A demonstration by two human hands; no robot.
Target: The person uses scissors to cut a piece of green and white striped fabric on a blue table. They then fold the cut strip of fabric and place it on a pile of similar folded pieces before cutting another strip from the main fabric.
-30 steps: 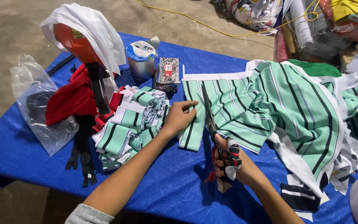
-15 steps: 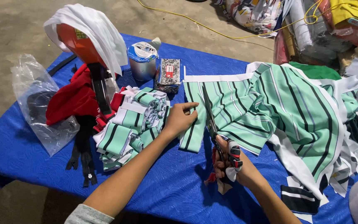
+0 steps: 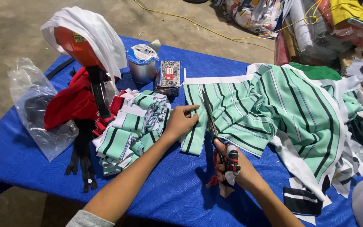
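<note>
At the far left of the blue table (image 3: 177, 197) a crumpled clear plastic bag (image 3: 34, 109) lies near the edge. Just right of it sits a red cloth (image 3: 70, 101), with black zippers (image 3: 80, 155) trailing from under it toward you. Above them stands an orange rounded object (image 3: 74, 44) on a dark post, draped with white fabric (image 3: 93, 31).

Next comes a heap of cut green-striped strips (image 3: 129, 128), folded and piled loosely. Behind the heap stand a metal tin (image 3: 141, 63) with a blue and white top and, just beside it, a small black and white packet (image 3: 169, 75).

Your left hand (image 3: 181, 122) rests on the left edge of the green striped fabric (image 3: 274, 109), which lies spread across the middle and right of the table. Its fingers are held together, with fingertips and thumb pinching the narrow strip that is partly parted from the sheet.

Just right of that strip, your scissors (image 3: 213, 126) lie in the cut, blades pointing away from you and into the cloth. Your right hand (image 3: 232, 166) grips the red handles, fingers curled through and around them; I cannot tell how far the blades are apart.

Further right the fabric bunches up, with white and dark scraps (image 3: 303, 197) at its near edge. A yellow cable (image 3: 215, 31) runs over the floor behind the table.
</note>
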